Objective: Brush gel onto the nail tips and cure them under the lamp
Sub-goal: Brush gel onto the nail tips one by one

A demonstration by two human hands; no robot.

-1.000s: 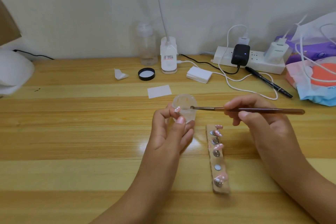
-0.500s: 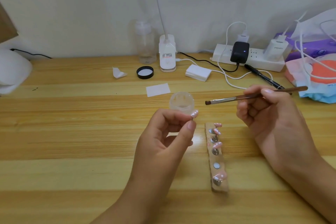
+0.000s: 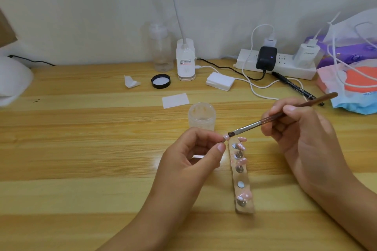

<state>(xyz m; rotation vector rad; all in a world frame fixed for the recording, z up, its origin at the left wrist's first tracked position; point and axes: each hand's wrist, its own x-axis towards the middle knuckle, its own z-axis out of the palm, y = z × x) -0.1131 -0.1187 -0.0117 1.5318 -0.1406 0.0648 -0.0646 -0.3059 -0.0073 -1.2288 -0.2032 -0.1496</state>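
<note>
Pink nail tip [image 3: 287, 137] pinched in left hand [image 3: 190, 156], right hand [image 3: 302, 128] brush [image 3: 265, 122] touching it

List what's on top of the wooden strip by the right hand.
Wooden strip carries four pink nail tips on metal studs, plus one bare pale disc with no tip. How each tip joins its stud is covered by the tip itself.

Wooden desk [image 3: 81, 149] against pale wall [image 3: 102, 6]

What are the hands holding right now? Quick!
Left hand: closed, pinching a pink nail tip.
Right hand: closed, holding the brush, whose bristles are at the nail tip.
</note>
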